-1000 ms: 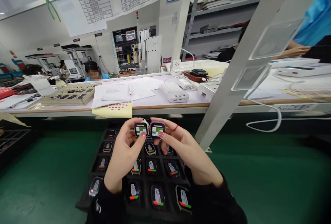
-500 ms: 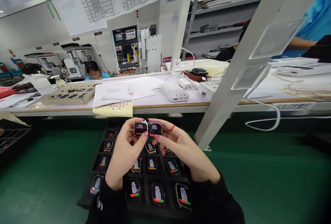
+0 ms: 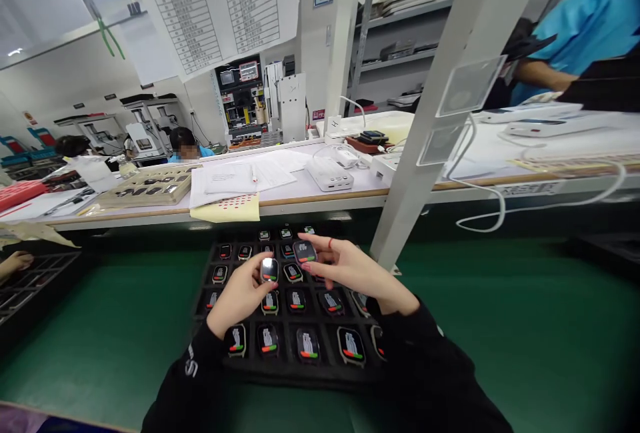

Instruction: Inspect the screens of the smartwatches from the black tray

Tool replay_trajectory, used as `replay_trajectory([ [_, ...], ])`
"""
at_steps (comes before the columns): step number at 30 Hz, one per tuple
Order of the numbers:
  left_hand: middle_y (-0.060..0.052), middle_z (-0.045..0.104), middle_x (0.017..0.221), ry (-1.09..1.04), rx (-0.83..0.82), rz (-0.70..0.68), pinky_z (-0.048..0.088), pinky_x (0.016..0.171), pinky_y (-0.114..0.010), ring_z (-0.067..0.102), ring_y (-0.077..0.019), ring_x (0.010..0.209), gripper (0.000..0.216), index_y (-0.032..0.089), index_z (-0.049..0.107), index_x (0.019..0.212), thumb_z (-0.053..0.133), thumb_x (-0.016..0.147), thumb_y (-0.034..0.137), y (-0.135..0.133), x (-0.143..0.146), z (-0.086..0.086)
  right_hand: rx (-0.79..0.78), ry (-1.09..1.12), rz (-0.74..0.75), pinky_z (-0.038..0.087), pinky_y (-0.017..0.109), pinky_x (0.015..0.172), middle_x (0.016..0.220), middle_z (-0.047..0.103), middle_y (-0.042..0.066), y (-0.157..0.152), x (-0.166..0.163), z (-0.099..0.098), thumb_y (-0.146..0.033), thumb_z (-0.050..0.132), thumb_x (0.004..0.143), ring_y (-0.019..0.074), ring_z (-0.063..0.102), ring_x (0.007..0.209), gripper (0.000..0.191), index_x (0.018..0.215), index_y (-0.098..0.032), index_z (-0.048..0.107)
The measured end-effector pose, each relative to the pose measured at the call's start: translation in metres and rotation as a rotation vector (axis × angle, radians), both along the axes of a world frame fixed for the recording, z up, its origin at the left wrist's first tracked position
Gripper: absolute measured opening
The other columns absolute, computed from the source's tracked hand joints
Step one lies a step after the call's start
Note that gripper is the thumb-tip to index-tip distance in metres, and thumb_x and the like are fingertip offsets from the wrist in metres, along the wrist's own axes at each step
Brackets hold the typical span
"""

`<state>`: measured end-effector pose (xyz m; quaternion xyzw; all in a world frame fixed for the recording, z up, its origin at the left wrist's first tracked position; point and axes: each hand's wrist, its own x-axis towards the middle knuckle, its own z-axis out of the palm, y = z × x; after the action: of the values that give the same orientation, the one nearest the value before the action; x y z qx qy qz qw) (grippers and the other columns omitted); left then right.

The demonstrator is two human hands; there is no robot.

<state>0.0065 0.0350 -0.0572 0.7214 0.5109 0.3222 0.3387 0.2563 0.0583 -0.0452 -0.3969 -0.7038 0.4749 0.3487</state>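
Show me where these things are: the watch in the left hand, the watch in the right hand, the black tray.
watch in the left hand [image 3: 269,269], head view, lit screen
watch in the right hand [image 3: 305,251], head view, screen
black tray [image 3: 280,374], head view, near rim

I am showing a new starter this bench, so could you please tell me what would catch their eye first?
Front and centre, a black tray of lit smartwatches lies on the green mat. Above it, the left hand holds one watch and the right hand another. A slanted white post cuts across the right.
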Motion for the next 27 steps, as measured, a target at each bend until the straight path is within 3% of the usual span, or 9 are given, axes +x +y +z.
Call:
replay_trajectory([
  [3,-0.006,0.072,0.094,0.172,0.012,-0.001,0.056,0.085,-0.042,0.068,-0.0249,0.086,0.052,0.018,0.065,0.132,0.075,0.080,0.019,0.005,-0.002,-0.014,0.016,-0.186,0.012,0.044,0.028,0.048,0.066,0.061,-0.002,0.009,0.002,-0.017,-0.039,0.072,0.087,0.0166,0.053,0.052,0.076,0.151,-0.004,0.051],
  [6,-0.009,0.070,0.115,0.280,0.034,-0.023,0.055,0.094,-0.047,0.067,-0.0251,0.102,0.045,0.018,0.062,0.132,0.073,0.089,0.028,0.012,0.007,-0.027,0.076,-0.355,0.004,0.051,0.030,0.062,0.074,0.066,0.001,0.017,-0.003,-0.033,-0.028,0.075,0.086,0.0215,0.063,0.069,0.056,0.137,-0.010,0.065],
  [10,-0.012,0.063,0.132,0.391,0.065,-0.046,0.054,0.100,-0.052,0.063,-0.0274,0.117,0.040,0.018,0.061,0.132,0.066,0.097,0.036,0.022,0.018,-0.042,0.127,-0.557,0.020,0.055,0.037,0.079,0.086,0.069,0.003,0.022,-0.007,-0.046,-0.032,0.076,0.094,0.0217,0.067,0.080,0.022,0.106,-0.015,0.071],
  [14,-0.013,0.060,0.138,0.469,0.078,-0.042,0.051,0.104,-0.055,0.059,-0.0301,0.125,0.040,0.018,0.062,0.131,0.068,0.095,0.037,0.033,-0.001,-0.041,0.153,-0.671,-0.045,0.054,0.040,0.083,0.098,0.072,0.012,0.023,0.014,-0.039,-0.037,0.079,0.087,0.0270,0.067,0.084,0.023,0.090,-0.016,0.070],
  [16,-0.013,0.058,0.141,0.485,0.076,0.001,0.049,0.106,-0.056,0.057,-0.0311,0.129,0.042,0.018,0.061,0.133,0.067,0.096,0.037,0.042,-0.024,-0.032,0.161,-0.666,-0.101,0.052,0.040,0.086,0.118,0.070,0.019,0.025,0.033,-0.030,-0.041,0.068,0.092,0.0308,0.068,0.092,0.025,0.086,-0.017,0.070],
  [19,-0.013,0.057,0.143,0.493,0.047,0.108,0.050,0.105,-0.056,0.058,-0.0309,0.127,0.044,0.019,0.059,0.135,0.066,0.096,0.037,0.060,-0.064,-0.017,0.149,-0.649,-0.178,0.052,0.041,0.084,0.140,0.061,0.019,0.033,0.055,-0.018,-0.047,0.053,0.097,0.0339,0.068,0.094,0.038,0.087,-0.016,0.073],
  [23,-0.012,0.061,0.135,0.456,-0.073,0.218,0.056,0.098,-0.051,0.064,-0.0277,0.117,0.040,0.017,0.060,0.132,0.066,0.097,0.036,0.086,-0.107,-0.013,0.063,-0.627,-0.149,0.052,0.035,0.068,0.095,0.076,0.013,0.042,0.060,-0.018,-0.048,0.056,0.093,0.0311,0.070,0.077,0.048,0.119,-0.012,0.075],
  [25,-0.012,0.063,0.132,0.415,-0.143,0.251,0.058,0.094,-0.048,0.065,-0.0262,0.113,0.039,0.017,0.061,0.131,0.066,0.097,0.035,0.097,-0.118,-0.020,0.010,-0.618,-0.117,0.050,0.032,0.057,0.077,0.073,0.009,0.045,0.055,-0.021,-0.048,0.060,0.091,0.0283,0.067,0.065,0.053,0.123,-0.008,0.074],
  [27,-0.012,0.064,0.130,0.366,-0.200,0.266,0.059,0.092,-0.047,0.066,-0.0253,0.110,0.038,0.017,0.061,0.130,0.065,0.098,0.035,0.106,-0.122,-0.030,-0.027,-0.606,-0.101,0.047,0.031,0.051,0.072,0.071,0.009,0.046,0.050,-0.025,-0.047,0.063,0.089,0.0257,0.063,0.058,0.054,0.122,-0.006,0.075],
])
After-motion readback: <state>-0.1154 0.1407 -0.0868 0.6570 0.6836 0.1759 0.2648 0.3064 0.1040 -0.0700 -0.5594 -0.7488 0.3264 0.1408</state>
